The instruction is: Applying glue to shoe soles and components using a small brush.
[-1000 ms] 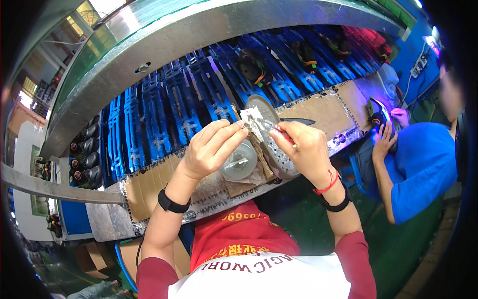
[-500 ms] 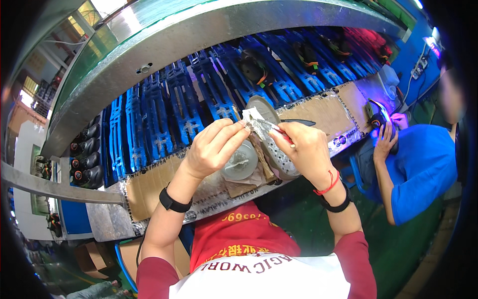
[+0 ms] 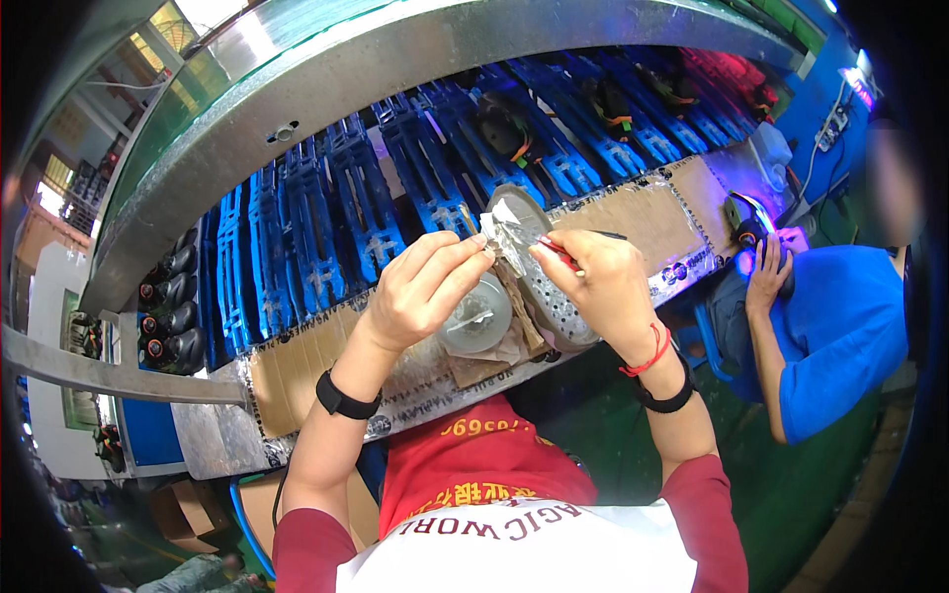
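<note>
My left hand [image 3: 420, 292] is closed, thumb and forefinger pinched at a whitish scrap [image 3: 502, 229]. What sits between its fingertips is too small to make out. Opposite it, my right hand [image 3: 605, 282] grips a slim red-handled tool [image 3: 565, 259] whose pale, blurred end reaches toward the scrap. The tool's exact kind cannot be told. Beneath both hands lies a long grey sole-shaped piece [image 3: 559, 316] with several small holes. A round translucent bowl [image 3: 479, 331] with a whitish streak inside stands beside it, below my left hand.
Blue metal racks [image 3: 326, 227] run along the bench behind a curved steel beam [image 3: 415, 74]. Cardboard [image 3: 633, 232] covers parts of the bench. Black shoes [image 3: 178, 321] line the left. At right, a co-worker in a blue shirt [image 3: 840, 326] handles a dark shoe [image 3: 756, 232].
My right hand has tilted slightly, its fingers drawn a little away from the left hand's fingertips, with the red-handled tool turned along with it. My left hand stays nearly still.
</note>
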The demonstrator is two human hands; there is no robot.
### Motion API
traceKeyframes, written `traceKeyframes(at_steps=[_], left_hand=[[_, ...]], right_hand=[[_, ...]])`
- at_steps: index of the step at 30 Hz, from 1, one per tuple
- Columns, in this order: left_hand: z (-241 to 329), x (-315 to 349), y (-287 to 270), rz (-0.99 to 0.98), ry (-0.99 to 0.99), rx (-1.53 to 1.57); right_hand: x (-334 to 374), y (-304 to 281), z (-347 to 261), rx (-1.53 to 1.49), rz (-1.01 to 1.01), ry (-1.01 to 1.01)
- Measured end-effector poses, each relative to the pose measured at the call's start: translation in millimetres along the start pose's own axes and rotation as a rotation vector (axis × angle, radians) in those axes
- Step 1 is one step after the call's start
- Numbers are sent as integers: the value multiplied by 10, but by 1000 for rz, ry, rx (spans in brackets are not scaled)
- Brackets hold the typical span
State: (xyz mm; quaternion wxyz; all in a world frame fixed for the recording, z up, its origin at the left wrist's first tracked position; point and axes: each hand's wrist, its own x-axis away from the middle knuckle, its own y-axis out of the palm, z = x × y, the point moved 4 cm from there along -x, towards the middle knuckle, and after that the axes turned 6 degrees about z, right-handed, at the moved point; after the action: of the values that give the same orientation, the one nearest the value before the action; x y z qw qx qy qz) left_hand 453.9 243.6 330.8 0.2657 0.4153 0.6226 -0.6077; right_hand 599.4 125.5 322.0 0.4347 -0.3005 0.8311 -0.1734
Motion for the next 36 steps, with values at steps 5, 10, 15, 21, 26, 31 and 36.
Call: traceKeyframes(at_steps=[5,10,15,21,26,31,36], left_hand=[[-48,17,28,14,-54,-17],[-18,-20,45,-3,-43,0],[6,7,82,-20,8,29],[-1,-20,70,9,-62,41],[25,-33,85,14,-60,50],[31,-37,100,6,-63,57],[53,-20,75,32,-49,54]], right_hand=[[38,20,21,-11,-75,26],[-7,58,64,-21,-53,6],[-88,66,155,-26,-30,63],[-50,39,123,-191,-121,108],[-114,-27,158,-78,-70,76],[-67,-8,138,-24,-88,56],[-56,-28,157,-51,-34,47]])
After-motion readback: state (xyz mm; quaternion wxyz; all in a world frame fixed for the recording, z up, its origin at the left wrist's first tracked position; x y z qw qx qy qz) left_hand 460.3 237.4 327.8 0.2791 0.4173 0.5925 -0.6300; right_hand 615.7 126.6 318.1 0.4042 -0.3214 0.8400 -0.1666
